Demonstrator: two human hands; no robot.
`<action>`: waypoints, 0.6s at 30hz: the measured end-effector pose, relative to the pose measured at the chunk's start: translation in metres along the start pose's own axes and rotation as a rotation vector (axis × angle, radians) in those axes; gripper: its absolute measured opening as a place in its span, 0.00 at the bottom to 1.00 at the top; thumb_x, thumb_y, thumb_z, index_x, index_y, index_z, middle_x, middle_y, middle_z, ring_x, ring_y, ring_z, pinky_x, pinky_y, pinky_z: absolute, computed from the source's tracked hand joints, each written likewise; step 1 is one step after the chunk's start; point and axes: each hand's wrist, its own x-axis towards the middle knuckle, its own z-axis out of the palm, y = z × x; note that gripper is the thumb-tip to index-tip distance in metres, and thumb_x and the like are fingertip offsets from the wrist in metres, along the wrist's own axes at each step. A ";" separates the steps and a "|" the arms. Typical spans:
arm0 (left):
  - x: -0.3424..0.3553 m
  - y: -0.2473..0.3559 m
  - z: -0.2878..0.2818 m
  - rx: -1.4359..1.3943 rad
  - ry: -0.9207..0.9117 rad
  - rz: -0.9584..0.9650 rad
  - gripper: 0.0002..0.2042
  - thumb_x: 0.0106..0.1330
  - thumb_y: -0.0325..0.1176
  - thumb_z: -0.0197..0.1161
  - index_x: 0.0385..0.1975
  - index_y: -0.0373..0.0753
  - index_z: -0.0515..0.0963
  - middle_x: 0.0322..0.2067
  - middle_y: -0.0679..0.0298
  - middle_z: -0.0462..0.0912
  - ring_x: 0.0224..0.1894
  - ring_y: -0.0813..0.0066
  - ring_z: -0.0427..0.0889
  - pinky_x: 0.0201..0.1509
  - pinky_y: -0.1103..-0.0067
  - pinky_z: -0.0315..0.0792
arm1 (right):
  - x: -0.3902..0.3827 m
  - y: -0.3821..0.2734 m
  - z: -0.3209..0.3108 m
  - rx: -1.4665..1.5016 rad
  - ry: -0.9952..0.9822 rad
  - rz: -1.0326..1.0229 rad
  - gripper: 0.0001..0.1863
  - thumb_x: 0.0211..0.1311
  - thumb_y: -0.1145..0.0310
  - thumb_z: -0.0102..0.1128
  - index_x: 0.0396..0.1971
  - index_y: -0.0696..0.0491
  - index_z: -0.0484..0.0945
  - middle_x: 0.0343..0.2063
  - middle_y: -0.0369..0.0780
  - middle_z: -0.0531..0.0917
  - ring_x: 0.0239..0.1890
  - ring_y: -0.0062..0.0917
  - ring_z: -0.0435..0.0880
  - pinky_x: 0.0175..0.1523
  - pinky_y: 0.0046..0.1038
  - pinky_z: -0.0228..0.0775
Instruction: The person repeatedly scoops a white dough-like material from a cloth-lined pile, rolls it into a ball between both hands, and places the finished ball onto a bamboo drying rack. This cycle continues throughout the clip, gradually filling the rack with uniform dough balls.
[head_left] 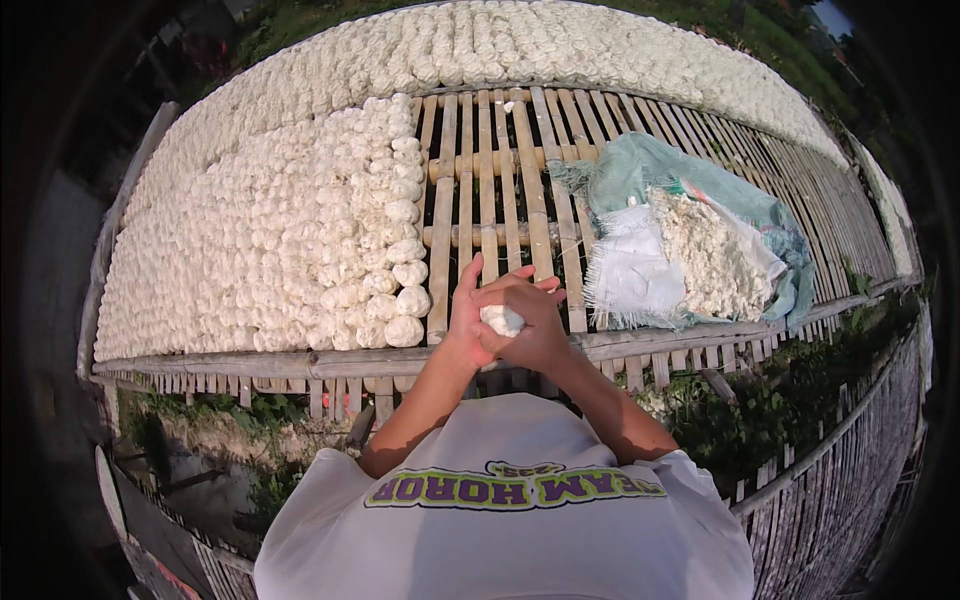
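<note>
Between my cupped hands, over the near edge of the slats, sits a lump of white mash (pixel 502 320). My left hand (pixel 466 318) presses it from the left side, and my right hand (pixel 537 318) wraps over from the right with its fingers crossing the left palm. Both hands are closed around the lump, and only part of it shows. Left of them lie tightly packed rows of rounded white lumps (pixel 290 230); the nearest is a lump (pixel 404 331) at the row's end. To the right, a heap of crumbly white mash (pixel 722 262) rests on a white woven sack (pixel 632 265).
A bamboo slat rack (pixel 490 190) carries everything, with gaps between its slats. Its front pole (pixel 640 343) runs just past my wrists. Green netting (pixel 650 155) lies around the sack. More lumps (pixel 560 45) cover the far side. A slatted fence (pixel 840 470) stands at the lower right.
</note>
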 end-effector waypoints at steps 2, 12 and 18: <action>-0.001 -0.004 0.000 -0.245 0.043 0.144 0.38 0.78 0.66 0.41 0.63 0.32 0.72 0.70 0.38 0.71 0.75 0.39 0.67 0.78 0.50 0.63 | 0.000 0.003 0.002 -0.010 0.082 0.075 0.22 0.51 0.71 0.79 0.47 0.57 0.85 0.45 0.45 0.87 0.47 0.36 0.87 0.57 0.35 0.76; -0.008 -0.007 -0.015 -0.078 0.155 0.058 0.38 0.78 0.65 0.37 0.66 0.34 0.71 0.65 0.43 0.75 0.71 0.44 0.71 0.76 0.52 0.65 | -0.008 0.003 0.004 0.028 -0.044 0.139 0.15 0.52 0.72 0.79 0.41 0.56 0.86 0.43 0.44 0.87 0.43 0.34 0.87 0.50 0.32 0.77; -0.009 -0.015 -0.005 0.125 0.065 0.133 0.38 0.78 0.65 0.38 0.65 0.33 0.72 0.67 0.40 0.72 0.74 0.42 0.68 0.78 0.50 0.62 | -0.009 -0.003 0.000 -0.089 0.042 0.006 0.10 0.56 0.76 0.73 0.39 0.56 0.87 0.41 0.43 0.88 0.41 0.33 0.86 0.49 0.32 0.76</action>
